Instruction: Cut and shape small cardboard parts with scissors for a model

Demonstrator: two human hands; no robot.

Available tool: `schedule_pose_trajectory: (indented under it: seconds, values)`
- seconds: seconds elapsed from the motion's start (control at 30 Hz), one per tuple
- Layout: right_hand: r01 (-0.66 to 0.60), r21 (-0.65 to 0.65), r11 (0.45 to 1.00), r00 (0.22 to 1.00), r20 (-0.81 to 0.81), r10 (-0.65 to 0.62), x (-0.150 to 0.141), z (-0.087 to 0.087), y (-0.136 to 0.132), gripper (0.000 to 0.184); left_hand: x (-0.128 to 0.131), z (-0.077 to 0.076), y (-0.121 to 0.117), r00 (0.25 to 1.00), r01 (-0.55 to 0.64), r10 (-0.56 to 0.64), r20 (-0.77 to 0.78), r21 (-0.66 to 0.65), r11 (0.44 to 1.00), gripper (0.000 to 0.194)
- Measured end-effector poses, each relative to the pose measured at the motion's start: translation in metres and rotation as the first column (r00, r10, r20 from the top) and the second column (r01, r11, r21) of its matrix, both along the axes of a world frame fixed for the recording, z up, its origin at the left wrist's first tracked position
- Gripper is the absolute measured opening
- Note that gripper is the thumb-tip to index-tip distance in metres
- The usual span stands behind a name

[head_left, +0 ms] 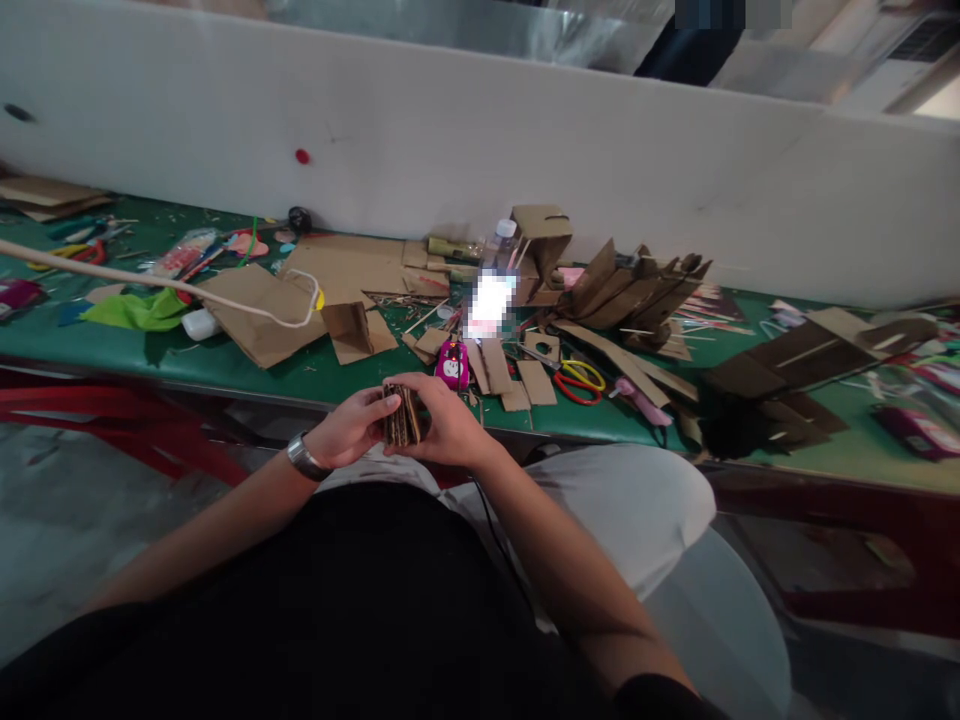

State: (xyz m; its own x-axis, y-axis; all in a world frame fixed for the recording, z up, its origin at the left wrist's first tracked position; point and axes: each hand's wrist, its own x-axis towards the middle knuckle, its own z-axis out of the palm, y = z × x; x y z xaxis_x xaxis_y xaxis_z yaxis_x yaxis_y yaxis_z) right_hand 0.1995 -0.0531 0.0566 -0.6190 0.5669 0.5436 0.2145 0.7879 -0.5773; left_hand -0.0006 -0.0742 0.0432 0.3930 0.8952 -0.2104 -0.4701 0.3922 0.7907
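Observation:
Between both hands, just over my lap and in front of the table edge, is a small stack of cardboard pieces [402, 416], its corrugated edges facing me. My left hand [351, 428], with a metal watch band on the wrist, grips the stack from the left side. From the right, my right hand [448, 420] wraps round it, fingers over the far side. A magenta device with a white cartoon face [452, 366] lies on the table just beyond my right hand. Behind it glows a bright screen [491, 303], blurred out.
The green table [292, 385] carries cardboard sheets [255, 315], scissors with red and yellow handles [579, 382], a clear bottle [505, 240] and an upright cardboard construction [637, 285]. A pale cable [150, 272] crosses at left. A white partition [450, 140] stands behind.

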Motion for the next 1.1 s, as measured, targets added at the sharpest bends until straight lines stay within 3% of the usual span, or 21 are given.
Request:
schedule_pose_trajectory:
  seconds: [0.33, 0.47, 0.6, 0.67, 0.73, 0.77, 0.83, 0.9, 0.93, 1.0, 1.1]
  values:
    - [0.007, 0.006, 1.000, 1.000, -0.001, -0.007, -0.005, -0.009, 0.004, 0.097, 0.003, -0.007, -0.003, 0.998, -0.066, 0.066, 0.019, 0.003, 0.998, 0.050]
    - [0.025, -0.014, 1.000, 1.000, 0.003, -0.025, -0.008, -0.014, 0.005, 0.088, 0.003, -0.011, -0.002, 0.985, -0.164, 0.166, -0.036, 0.055, 0.985, 0.052]
    - [0.009, -0.041, 0.999, 1.000, 0.010, -0.008, -0.010, -0.017, 0.005, 0.093, -0.002, -0.016, -0.001, 0.971, -0.183, 0.195, -0.141, 0.096, 0.978, 0.055]
    - [0.013, -0.064, 0.998, 1.000, 0.014, -0.013, -0.009, -0.017, 0.006, 0.095, -0.010, -0.018, 0.002, 0.938, -0.208, 0.247, -0.243, 0.178, 0.962, 0.060]
    - [0.033, -0.079, 0.996, 0.999, 0.029, -0.031, -0.009, -0.019, 0.007, 0.096, -0.022, -0.019, 0.005, 0.851, -0.207, 0.341, -0.400, 0.341, 0.917, 0.065]
    - [0.049, -0.080, 0.996, 0.998, 0.048, -0.045, -0.009, -0.020, 0.009, 0.095, -0.028, -0.019, 0.007, 0.768, -0.170, 0.396, -0.504, 0.436, 0.884, 0.068]
    - [0.090, -0.078, 0.993, 0.990, 0.111, -0.081, -0.011, -0.024, 0.014, 0.095, -0.041, -0.020, 0.011, 0.513, -0.038, 0.530, -0.675, 0.599, 0.800, 0.075]
    - [0.143, -0.081, 0.986, 0.975, 0.184, -0.127, -0.018, -0.029, 0.022, 0.097, -0.052, -0.022, 0.016, 0.270, 0.075, 0.637, -0.722, 0.676, 0.733, 0.088]
    - [0.175, -0.085, 0.981, 0.964, 0.216, -0.153, -0.022, -0.032, 0.026, 0.100, -0.055, -0.023, 0.018, 0.186, 0.110, 0.661, -0.727, 0.684, 0.721, 0.095]
    - [0.243, -0.079, 0.967, 0.937, 0.278, -0.213, -0.032, -0.036, 0.036, 0.107, -0.059, -0.025, 0.023, 0.082, 0.135, 0.674, -0.734, 0.679, 0.722, 0.104]
    - [0.341, -0.021, 0.940, 0.888, 0.336, -0.315, -0.041, -0.039, 0.048, 0.115, -0.058, -0.026, 0.031, 0.047, 0.101, 0.656, -0.753, 0.657, 0.747, 0.103]
